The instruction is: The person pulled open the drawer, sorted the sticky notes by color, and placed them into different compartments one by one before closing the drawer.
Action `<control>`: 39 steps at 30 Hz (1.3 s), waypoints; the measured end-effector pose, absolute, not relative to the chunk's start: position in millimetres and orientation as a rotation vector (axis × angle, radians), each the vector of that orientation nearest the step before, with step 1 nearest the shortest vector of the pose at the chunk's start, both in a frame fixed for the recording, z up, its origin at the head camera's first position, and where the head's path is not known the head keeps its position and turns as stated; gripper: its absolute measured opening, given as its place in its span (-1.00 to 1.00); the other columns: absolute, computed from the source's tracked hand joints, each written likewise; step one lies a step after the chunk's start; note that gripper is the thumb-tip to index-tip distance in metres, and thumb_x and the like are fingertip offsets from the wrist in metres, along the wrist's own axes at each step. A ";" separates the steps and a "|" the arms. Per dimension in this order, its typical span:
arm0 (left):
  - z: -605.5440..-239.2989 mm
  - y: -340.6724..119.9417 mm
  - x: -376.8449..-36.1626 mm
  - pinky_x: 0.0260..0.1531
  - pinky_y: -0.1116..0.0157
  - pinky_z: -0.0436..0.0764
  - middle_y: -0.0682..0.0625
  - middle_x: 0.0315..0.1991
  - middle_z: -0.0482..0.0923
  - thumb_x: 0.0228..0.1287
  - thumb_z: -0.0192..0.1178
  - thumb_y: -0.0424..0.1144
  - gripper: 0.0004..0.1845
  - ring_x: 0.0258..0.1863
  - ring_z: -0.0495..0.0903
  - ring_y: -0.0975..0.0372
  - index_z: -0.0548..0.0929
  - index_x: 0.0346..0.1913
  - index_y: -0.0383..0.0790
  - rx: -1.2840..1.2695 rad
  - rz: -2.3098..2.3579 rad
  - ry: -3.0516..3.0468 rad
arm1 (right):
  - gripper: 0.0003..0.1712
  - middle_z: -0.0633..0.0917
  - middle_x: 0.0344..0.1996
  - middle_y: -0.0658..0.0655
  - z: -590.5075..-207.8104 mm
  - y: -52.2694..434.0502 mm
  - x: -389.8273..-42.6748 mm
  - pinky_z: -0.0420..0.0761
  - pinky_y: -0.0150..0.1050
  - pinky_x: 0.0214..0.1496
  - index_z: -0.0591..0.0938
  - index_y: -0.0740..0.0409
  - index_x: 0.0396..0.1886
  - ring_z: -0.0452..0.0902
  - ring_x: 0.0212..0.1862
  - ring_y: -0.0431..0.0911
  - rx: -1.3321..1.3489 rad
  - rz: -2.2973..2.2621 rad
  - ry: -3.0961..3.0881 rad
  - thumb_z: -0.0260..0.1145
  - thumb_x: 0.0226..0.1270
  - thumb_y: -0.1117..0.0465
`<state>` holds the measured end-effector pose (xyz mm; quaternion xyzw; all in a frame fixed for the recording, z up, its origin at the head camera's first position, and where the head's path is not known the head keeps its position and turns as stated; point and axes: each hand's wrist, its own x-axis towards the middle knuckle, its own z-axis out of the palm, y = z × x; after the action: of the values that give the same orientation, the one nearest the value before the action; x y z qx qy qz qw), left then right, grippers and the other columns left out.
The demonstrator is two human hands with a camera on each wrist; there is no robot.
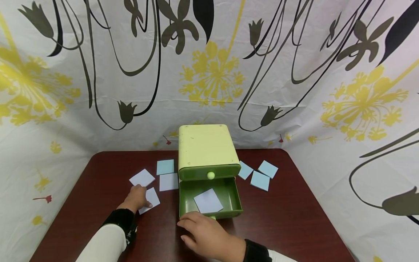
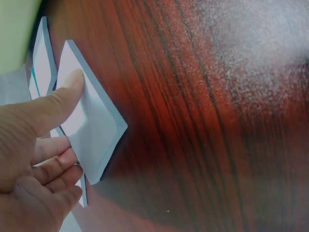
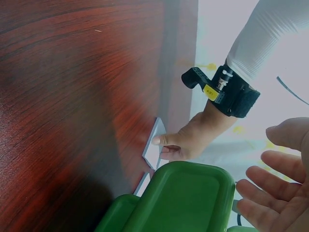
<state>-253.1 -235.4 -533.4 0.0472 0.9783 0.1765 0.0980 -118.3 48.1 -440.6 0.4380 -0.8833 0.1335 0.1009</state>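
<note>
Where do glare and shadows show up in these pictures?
Left wrist view: whitish, grainy glare on the wood-grain tabletop, upper right; head view: soft shadow on the tabletop below the open green drawer; right wrist view: dark shadow across the tabletop, white left sleeve nearly washed out.

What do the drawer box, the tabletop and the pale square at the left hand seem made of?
Drawer box: plastic or painted metal, I can't tell which; satin, with soft highlights.
Tabletop: wood or wood-look laminate, glossy; dark grain streaks and a hazy reflection.
Pale square: perhaps a paper pad or stiff board, apparently matte; flat face, visible thickness at its edge.
</note>
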 end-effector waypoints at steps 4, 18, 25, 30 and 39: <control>-536.3 -237.9 -254.9 -0.05 -0.01 0.54 -0.31 -0.23 0.47 -0.19 0.59 -0.24 -0.35 -0.14 0.39 -0.10 0.54 -0.09 -0.63 0.130 0.564 2.889 | -0.69 0.60 0.02 -0.04 -440.3 48.4 -118.7 0.56 -0.45 0.00 0.65 0.06 0.02 0.50 0.10 -0.23 1.294 0.404 -2.614 0.31 0.33 0.11; -536.9 -240.1 -250.9 -0.01 -0.08 0.52 -0.46 -0.04 0.48 -0.21 0.59 -0.31 -0.17 -0.02 0.40 -0.22 0.39 0.09 -0.67 0.092 0.730 2.868 | -0.70 0.61 0.02 -0.02 -437.3 60.3 -122.1 0.56 -0.37 0.04 0.64 0.07 0.03 0.51 0.09 -0.20 1.229 0.501 -2.573 0.29 0.35 0.12; -535.3 -237.7 -245.2 0.00 -0.11 0.52 -0.47 -0.02 0.48 -0.20 0.58 -0.34 -0.21 0.05 0.41 -0.27 0.39 0.09 -0.63 0.110 0.764 2.909 | -0.68 0.61 0.01 -0.02 -435.5 73.0 -124.0 0.58 -0.33 0.03 0.64 0.08 0.02 0.52 0.08 -0.18 1.166 0.549 -2.560 0.35 0.29 0.13; -533.3 -236.2 -245.2 -0.02 -0.06 0.54 -0.41 -0.07 0.52 -0.16 0.55 -0.40 -0.34 0.01 0.43 -0.20 0.47 0.02 -0.60 0.121 0.769 2.952 | -0.66 0.62 -0.02 -0.01 -434.9 85.2 -126.0 0.60 -0.32 -0.01 0.64 0.08 -0.01 0.55 0.04 -0.18 1.103 0.561 -2.553 0.41 0.21 0.17; -529.8 -235.9 -238.9 -0.31 0.11 0.54 -0.24 -0.27 0.56 0.02 0.41 -0.47 -0.60 -0.30 0.48 0.05 0.42 -0.15 -0.46 0.104 0.900 2.906 | -0.65 0.64 -0.02 0.02 -432.9 110.8 -127.2 0.63 -0.25 -0.05 0.65 0.12 -0.01 0.58 0.00 -0.13 0.984 0.584 -2.567 0.42 0.19 0.21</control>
<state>-238.9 -235.9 -529.8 0.0340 0.9535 0.2954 0.0489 -127.2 110.8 -432.9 0.3453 -0.9008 0.2051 0.1650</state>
